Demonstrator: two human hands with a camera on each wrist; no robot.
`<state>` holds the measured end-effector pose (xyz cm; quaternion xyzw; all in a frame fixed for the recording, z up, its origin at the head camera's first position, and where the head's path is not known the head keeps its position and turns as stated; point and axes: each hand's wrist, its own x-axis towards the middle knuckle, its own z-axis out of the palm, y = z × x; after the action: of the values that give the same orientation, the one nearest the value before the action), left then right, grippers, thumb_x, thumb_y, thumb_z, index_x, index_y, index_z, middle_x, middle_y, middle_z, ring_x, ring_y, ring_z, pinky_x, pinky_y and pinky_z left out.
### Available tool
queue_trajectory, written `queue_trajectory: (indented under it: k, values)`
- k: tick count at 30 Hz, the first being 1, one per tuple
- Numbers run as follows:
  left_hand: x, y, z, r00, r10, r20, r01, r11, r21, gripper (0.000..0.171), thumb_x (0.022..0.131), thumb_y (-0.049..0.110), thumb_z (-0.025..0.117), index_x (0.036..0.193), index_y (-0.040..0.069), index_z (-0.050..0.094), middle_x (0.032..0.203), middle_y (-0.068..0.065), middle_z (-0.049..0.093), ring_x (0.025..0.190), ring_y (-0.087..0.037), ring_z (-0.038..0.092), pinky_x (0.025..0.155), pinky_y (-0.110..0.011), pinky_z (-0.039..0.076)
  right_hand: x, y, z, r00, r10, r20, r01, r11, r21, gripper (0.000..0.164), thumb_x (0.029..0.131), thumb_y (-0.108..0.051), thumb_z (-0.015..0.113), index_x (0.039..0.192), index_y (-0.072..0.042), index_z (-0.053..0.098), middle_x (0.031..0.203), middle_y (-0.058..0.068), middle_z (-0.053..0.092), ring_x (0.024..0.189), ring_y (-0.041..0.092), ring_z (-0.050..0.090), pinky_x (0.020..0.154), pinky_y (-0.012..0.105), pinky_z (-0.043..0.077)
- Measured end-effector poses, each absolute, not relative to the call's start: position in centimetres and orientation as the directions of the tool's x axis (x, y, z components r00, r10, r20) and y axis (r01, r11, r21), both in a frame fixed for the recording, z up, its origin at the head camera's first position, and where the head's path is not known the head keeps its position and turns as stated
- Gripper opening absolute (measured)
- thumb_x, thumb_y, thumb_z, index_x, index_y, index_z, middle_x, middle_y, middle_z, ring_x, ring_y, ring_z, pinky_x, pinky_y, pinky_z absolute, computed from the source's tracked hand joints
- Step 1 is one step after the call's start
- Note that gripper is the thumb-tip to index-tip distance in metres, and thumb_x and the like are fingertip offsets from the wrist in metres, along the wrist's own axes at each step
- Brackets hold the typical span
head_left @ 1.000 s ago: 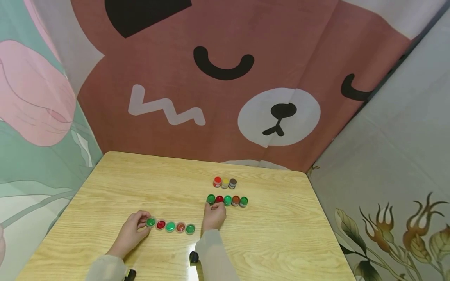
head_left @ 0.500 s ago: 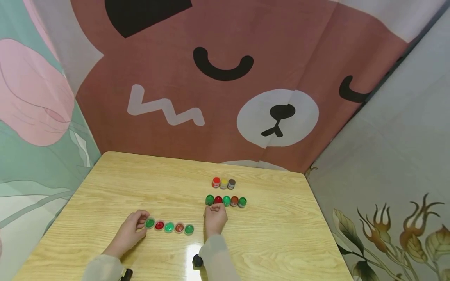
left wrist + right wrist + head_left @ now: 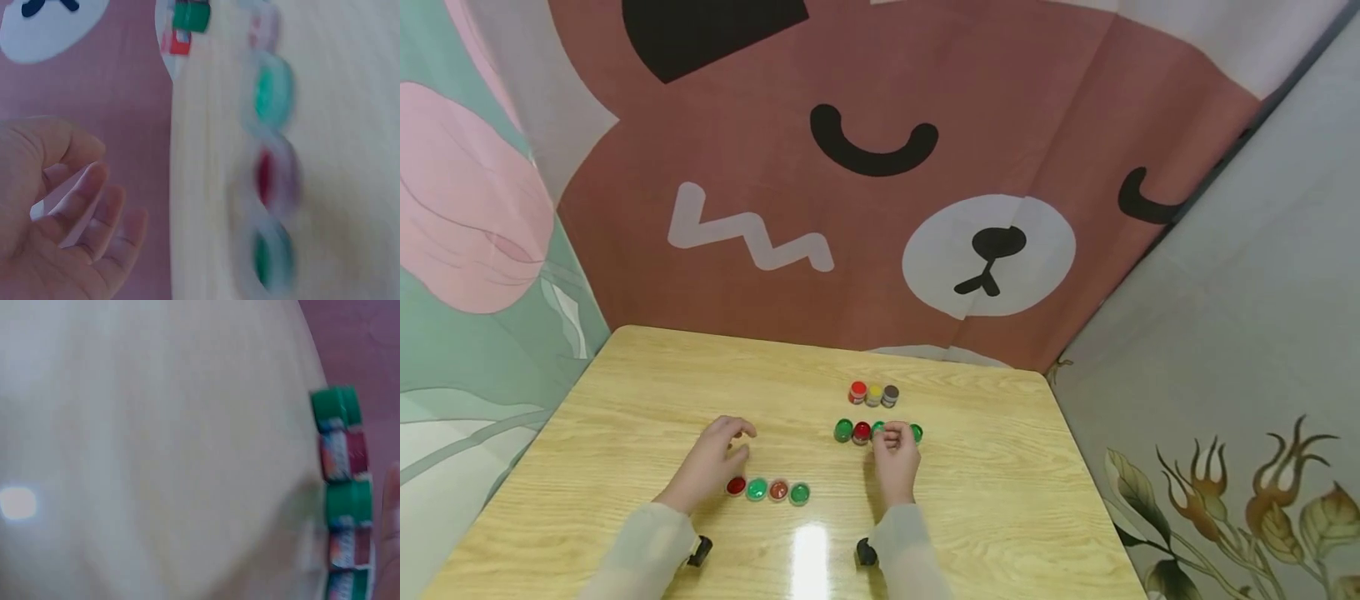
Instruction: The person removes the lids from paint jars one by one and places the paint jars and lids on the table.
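Note:
Both hands are above the table (image 3: 985, 467). My left hand (image 3: 706, 462) is raised behind the front row of round, clear-rimmed paint pieces, its fingers loosely bent around nothing. In this row are a red piece (image 3: 736, 486), a teal one (image 3: 757, 489), a brown one (image 3: 778, 490) and a green one (image 3: 800, 493). Another green piece (image 3: 273, 256) shows in the left wrist view, hidden by the hand from the head. My right hand (image 3: 897, 462) is over the back row of labelled paint jars, covering the brown jar (image 3: 351, 548) in the head view. Its fingers look loosely bent.
Behind the jar row stand three more small jars: red (image 3: 857, 392), yellow (image 3: 874, 395) and dark grey (image 3: 891, 396). A bear-print curtain (image 3: 760, 300) hangs at the table's far edge, and a floral cloth (image 3: 1217, 367) lies along the right.
My left hand has let go of the leftmost green piece and lifted up and to the right. My right hand has shifted right, from the red jar towards the brown one.

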<state>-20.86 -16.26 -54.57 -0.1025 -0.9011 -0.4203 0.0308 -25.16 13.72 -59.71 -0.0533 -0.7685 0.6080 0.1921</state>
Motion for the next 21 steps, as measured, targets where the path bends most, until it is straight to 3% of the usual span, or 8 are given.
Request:
queue_trajectory:
  k: [6, 12, 16, 21]
  values:
    - [-23.8, -13.1, -53.3, -0.959, 0.236, 0.155, 0.264, 0.553, 0.790, 0.018, 0.099, 0.002, 0.059, 0.115, 0.008, 0.064, 0.121, -0.013, 0.054, 0.112, -0.032, 0.056, 0.095, -0.049, 0.053, -26.7, 15.4, -57.6, -0.936, 0.252, 0.246, -0.163, 0.310, -0.937, 0.018, 0.090, 0.002, 0.068, 0.108, 0.003, 0.062, 0.089, 0.008, 0.064, 0.076, 0.013, 0.060, 0.061, 0.019, 0.052]
    - [-27.5, -10.1, -52.9, -0.940, 0.314, 0.137, 0.300, 0.559, 0.773, 0.020, 0.098, 0.002, 0.061, 0.116, 0.011, 0.062, 0.122, -0.011, 0.055, 0.111, -0.030, 0.059, 0.094, -0.046, 0.054, -29.1, 15.9, -56.1, -0.969, 0.084, 0.233, -0.174, 0.443, -0.880, 0.027, 0.090, 0.003, 0.070, 0.116, 0.004, 0.062, 0.106, 0.017, 0.065, 0.090, 0.021, 0.062, 0.074, 0.029, 0.058]
    - [-29.9, -9.0, -53.2, -0.928, 0.354, 0.115, 0.309, 0.561, 0.768, 0.022, 0.096, -0.001, 0.058, 0.118, 0.005, 0.061, 0.119, -0.015, 0.055, 0.110, -0.031, 0.059, 0.094, -0.045, 0.054, -30.8, 15.8, -55.2, -0.978, -0.016, 0.209, -0.186, 0.527, -0.829, 0.032, 0.090, 0.005, 0.069, 0.121, 0.005, 0.061, 0.114, 0.021, 0.063, 0.100, 0.029, 0.063, 0.082, 0.038, 0.059]
    - [-32.3, -7.8, -53.4, -0.920, 0.378, 0.099, 0.309, 0.548, 0.778, 0.025, 0.093, -0.004, 0.056, 0.117, -0.001, 0.062, 0.117, -0.019, 0.057, 0.105, -0.031, 0.061, 0.091, -0.044, 0.056, -32.4, 15.7, -54.6, -0.980, -0.100, 0.170, -0.196, 0.605, -0.772, 0.034, 0.090, 0.007, 0.070, 0.123, 0.004, 0.061, 0.118, 0.023, 0.059, 0.104, 0.030, 0.061, 0.087, 0.039, 0.059]
